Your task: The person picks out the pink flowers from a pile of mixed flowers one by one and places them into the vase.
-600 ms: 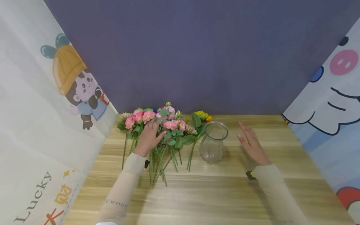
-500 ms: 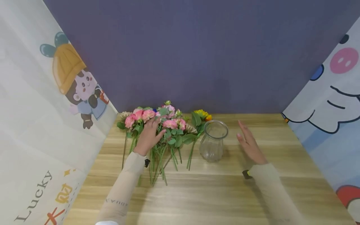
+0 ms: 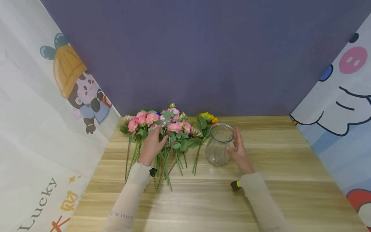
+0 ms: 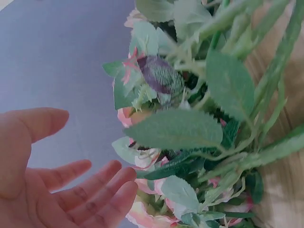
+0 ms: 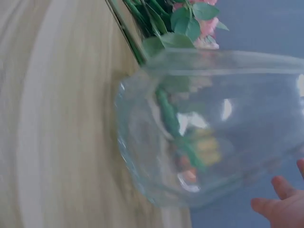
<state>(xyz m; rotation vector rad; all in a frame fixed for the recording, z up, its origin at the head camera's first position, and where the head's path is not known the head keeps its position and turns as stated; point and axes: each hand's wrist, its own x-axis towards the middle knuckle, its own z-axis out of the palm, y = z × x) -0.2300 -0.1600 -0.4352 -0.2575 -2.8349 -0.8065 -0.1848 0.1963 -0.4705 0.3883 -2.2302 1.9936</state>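
Observation:
A clear glass vase (image 3: 216,155) with a wide rim stands upright on the wooden table. My right hand (image 3: 241,155) is at its right side, fingers straight and thumb spread. In the right wrist view, the fingertips of that hand (image 5: 285,209) show beside the glass wall. Left of the vase lies a row of artificial flowers, with pink blooms (image 3: 175,128) at the back and green stems toward me. My left hand (image 3: 151,146) is over these flowers with fingers extended. In the left wrist view, its fingertips (image 4: 127,175) are right at the leaves and petals, holding nothing.
A yellow flower (image 3: 206,116) with a green stem lies just behind and left of the vase. The table (image 3: 203,206) ends at a dark blue panel (image 3: 185,58) behind. White cartoon-printed sheets flank it at left (image 3: 26,96) and right (image 3: 342,119).
My right hand has moved left, from apart from the vase to its right side. The left hand has stayed over the flowers, shifting only slightly. The vase and flowers have not moved.

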